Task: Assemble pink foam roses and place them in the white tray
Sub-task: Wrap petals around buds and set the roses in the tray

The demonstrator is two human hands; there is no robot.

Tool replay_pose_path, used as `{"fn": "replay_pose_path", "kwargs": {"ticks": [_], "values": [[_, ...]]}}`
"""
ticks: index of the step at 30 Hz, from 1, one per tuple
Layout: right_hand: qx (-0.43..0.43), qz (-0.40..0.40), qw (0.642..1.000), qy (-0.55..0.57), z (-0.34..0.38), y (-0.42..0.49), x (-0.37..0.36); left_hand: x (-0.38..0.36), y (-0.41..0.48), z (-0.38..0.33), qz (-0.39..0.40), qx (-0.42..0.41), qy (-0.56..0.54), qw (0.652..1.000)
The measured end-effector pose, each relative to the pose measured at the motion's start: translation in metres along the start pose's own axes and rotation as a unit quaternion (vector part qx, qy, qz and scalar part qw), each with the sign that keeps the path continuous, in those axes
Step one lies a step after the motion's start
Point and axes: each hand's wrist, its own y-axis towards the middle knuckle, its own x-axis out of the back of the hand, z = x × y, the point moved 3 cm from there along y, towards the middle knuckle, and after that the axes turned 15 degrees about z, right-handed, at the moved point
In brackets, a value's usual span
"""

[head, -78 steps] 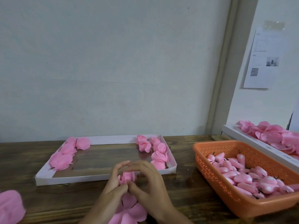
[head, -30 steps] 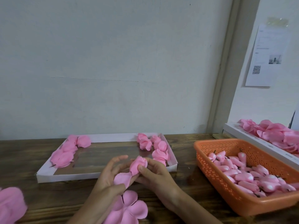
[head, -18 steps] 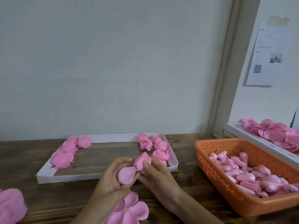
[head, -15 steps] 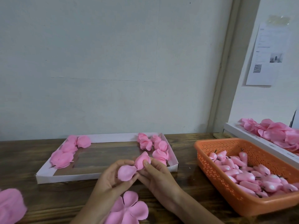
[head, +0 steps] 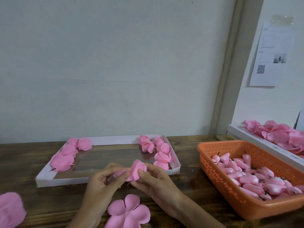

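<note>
A half-built pink foam rose [head: 136, 170] is held just in front of the white tray [head: 108, 178]. My right hand [head: 153, 181] pinches its bud between thumb and fingers. My left hand [head: 107, 180] pinches a loose petal of the same rose from the left. Finished roses lie in the tray, some along its right side [head: 162, 156] and some at its left end [head: 65, 155]. A flat five-lobed petal piece [head: 129, 213] lies on the table below my hands.
An orange basket [head: 218, 183] of pink buds stands to the right. Behind it a second white tray [head: 256, 142] holds petal pieces. A pink petal pile [head: 9, 209] sits at the lower left edge. A wall closes off the back of the wooden table [head: 24, 162].
The rose has turned in my hands; the petal that stuck out to the left is now folded in against the bud. Both hands stay close together in front of the tray.
</note>
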Motion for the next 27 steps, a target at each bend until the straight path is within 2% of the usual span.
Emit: {"fn": "replay_pose_path", "kwargs": {"ticks": [7, 14, 17, 21, 27], "values": [[-0.042, 0.033, 0.996, -0.078, 0.0, -0.002, -0.012, -0.003, -0.001, -0.006, -0.036, 0.004, -0.042, 0.998], [-0.046, 0.041, 0.996, -0.072, -0.001, -0.001, -0.013, -0.002, -0.002, 0.0, -0.037, 0.02, -0.049, 0.998], [-0.025, 0.022, 0.995, -0.093, -0.001, -0.001, -0.01, -0.003, -0.002, 0.004, -0.033, 0.037, -0.072, 0.996], [-0.005, -0.046, 0.991, -0.125, 0.0, -0.004, -0.002, -0.005, -0.003, 0.004, -0.029, 0.045, -0.043, 0.998], [0.032, -0.079, 0.969, -0.233, 0.005, -0.004, -0.007, -0.006, -0.004, 0.007, -0.045, 0.063, -0.059, 0.995]]}}
